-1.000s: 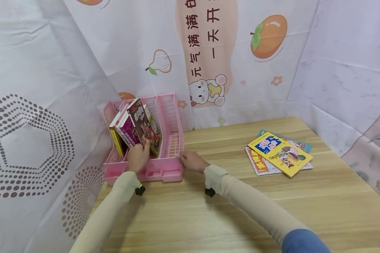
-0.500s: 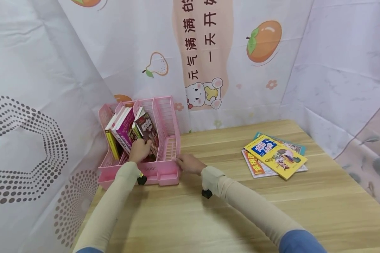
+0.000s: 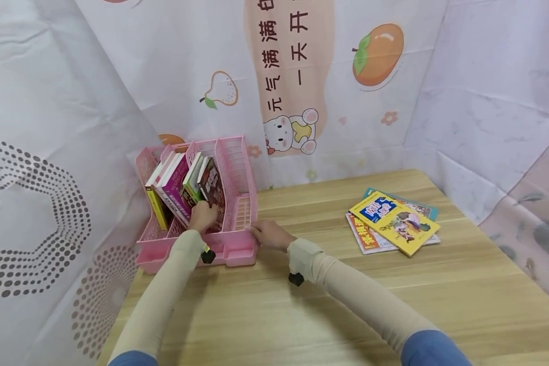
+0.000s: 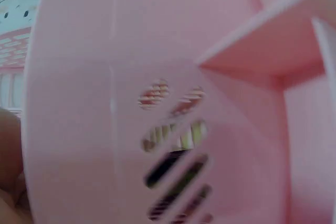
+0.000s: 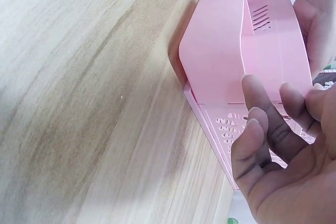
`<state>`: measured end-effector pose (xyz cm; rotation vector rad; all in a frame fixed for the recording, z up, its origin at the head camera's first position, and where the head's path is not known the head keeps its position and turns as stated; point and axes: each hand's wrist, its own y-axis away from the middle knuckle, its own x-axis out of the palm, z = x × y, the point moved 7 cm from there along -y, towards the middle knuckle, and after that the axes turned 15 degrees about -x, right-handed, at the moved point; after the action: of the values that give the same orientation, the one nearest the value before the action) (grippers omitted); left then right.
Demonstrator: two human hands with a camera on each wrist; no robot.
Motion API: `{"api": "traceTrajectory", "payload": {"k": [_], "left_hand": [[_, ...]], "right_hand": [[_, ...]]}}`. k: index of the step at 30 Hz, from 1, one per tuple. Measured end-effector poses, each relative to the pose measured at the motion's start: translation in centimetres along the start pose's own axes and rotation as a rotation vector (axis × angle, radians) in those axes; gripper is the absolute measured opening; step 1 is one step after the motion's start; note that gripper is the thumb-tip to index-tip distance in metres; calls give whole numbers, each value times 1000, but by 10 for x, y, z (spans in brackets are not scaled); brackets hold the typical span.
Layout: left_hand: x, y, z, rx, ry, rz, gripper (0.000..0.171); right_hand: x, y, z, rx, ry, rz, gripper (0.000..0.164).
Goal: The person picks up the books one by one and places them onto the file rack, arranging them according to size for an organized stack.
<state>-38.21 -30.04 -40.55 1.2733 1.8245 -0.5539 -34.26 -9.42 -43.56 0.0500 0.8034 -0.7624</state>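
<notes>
A pink book rack (image 3: 244,239) with upright dividers stands at the left of the table. My left hand (image 3: 203,217) reaches over its front wall and grips a dark brown book (image 3: 212,183) near its lower edge, the thumb side against its cover. A green book (image 3: 193,178) leans just left of it. Further left, a purple book (image 3: 176,185) and a yellow-spined book (image 3: 157,207) lean in the rack. At the rack's front right corner, my right hand (image 5: 294,166) pinches the upper rim between thumb and index finger, other fingers bent outside the wall.
On the right of the table (image 3: 274,315) lies a loose pile, a yellow book (image 3: 398,221) on top of a red-and-white one (image 3: 370,239) and a teal one (image 3: 432,211). Printed curtains (image 3: 329,127) hang behind and along both sides.
The brown book has come down from a raised, tilted position into the rack, and my left hand has lowered with it. The green book now shows beside it. My right hand stays at the corner.
</notes>
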Motion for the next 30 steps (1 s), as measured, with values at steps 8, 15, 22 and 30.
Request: {"api": "traceTrajectory", "payload": {"k": [8, 15, 22, 30], "left_hand": [[2, -2, 10, -83, 60, 134, 56], [1, 13, 3, -84, 254, 163, 57], [-8, 31, -34, 220, 225, -143, 37], [23, 51, -70, 444, 217, -37, 36]], "right_hand": [[3, -1, -2, 39, -34, 10, 40], [-2, -1, -4, 52, -72, 17, 37], [-31, 7, -14, 50, -30, -68, 34], [-59, 23, -28, 96, 38, -150, 32]]}}
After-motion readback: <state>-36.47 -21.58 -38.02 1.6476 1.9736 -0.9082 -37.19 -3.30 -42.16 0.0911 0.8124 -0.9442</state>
